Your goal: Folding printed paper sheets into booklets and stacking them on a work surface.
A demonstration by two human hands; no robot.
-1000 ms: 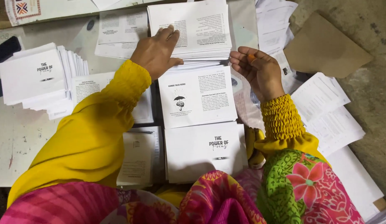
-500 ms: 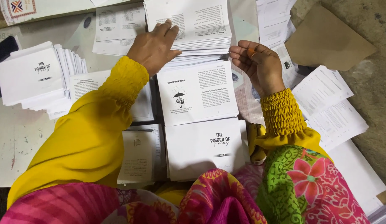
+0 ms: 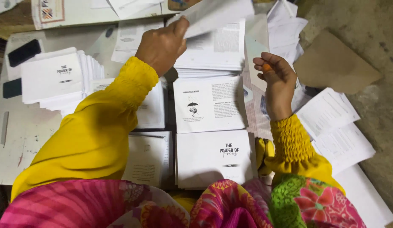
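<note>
A pale, scuffed table [image 3: 19, 143] fills the left side, marked with small stains and scratches. On the right runs a rough grey concrete floor [image 3: 365, 38], speckled and uneven. A brown paper envelope [image 3: 336, 65] lies flat on it. Light is soft and even, falling from above, with short shadows.

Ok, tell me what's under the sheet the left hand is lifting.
Under the lifted sheet held by the left hand lies a stack of printed pages, its top page showing text. The lower pages are covered; only their edges show.
</note>
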